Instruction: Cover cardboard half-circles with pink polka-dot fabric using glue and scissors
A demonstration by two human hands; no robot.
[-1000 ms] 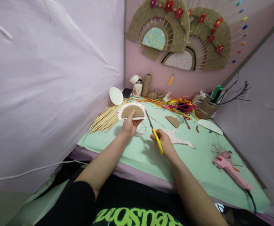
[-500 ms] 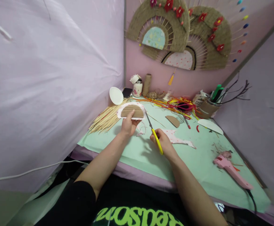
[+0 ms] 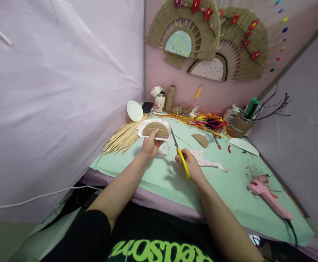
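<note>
My left hand (image 3: pixel 149 145) pinches the lower edge of a brown cardboard half-circle (image 3: pixel 155 129) backed with pink dotted paper, held above the green mat. My right hand (image 3: pixel 191 164) grips yellow-handled scissors (image 3: pixel 179 153), and their blades point up-left to the right edge of the half-circle. A thin curl of trimmed paper (image 3: pixel 163 151) hangs below the piece. A second brown half-circle (image 3: pixel 200 140) lies flat further right, and a pink dotted offcut (image 3: pixel 206 160) lies beside my right hand.
A bundle of bamboo skewers (image 3: pixel 122 137) lies at the left of the green mat (image 3: pixel 230 189). A pink glue gun (image 3: pixel 268 198) rests at the right. Coloured strips, twine, a jar and a pen cup line the back wall under woven fans.
The half-circle has turned slightly in my left hand and the scissors have shifted a little along its right edge. Little else has moved.
</note>
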